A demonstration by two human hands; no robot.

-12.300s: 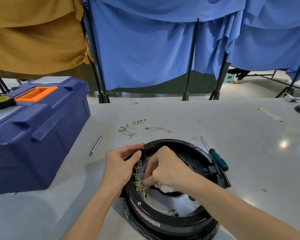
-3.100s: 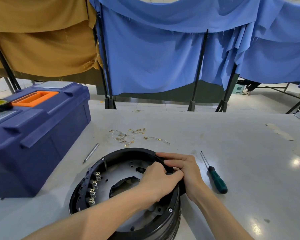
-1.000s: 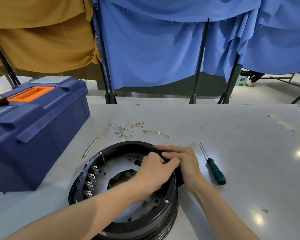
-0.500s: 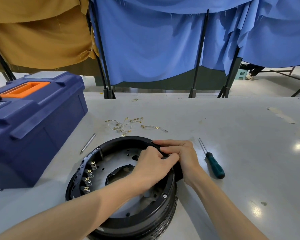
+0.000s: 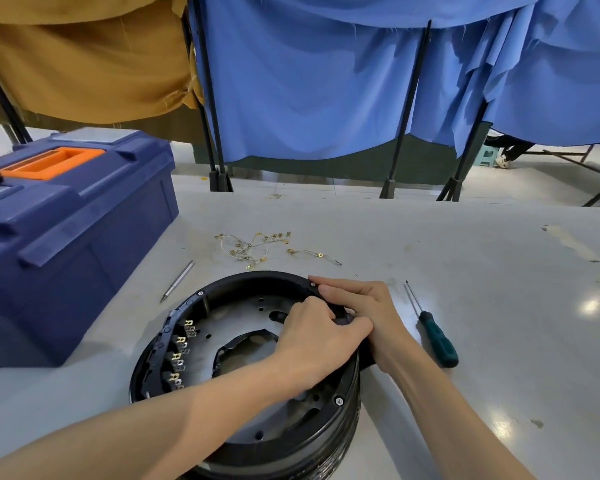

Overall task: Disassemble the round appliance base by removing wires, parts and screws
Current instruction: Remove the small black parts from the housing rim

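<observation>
Item: round base [image 5: 257, 277], on surface [image 5: 465, 258], front centre.
My left hand [image 5: 312, 344], right hand [image 5: 371, 317]: both grasping black rim part [image 5: 343, 318], same as half second ago; part not yet free.
Terminals [image 5: 179, 355]: bare.
Wires [image 5: 250, 247]: removed, lying beyond base.
Screwdriver [image 5: 437, 337]: idle, just right.

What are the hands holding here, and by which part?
The left hand and right hand both grip a black part on the right rim of the base.
</observation>
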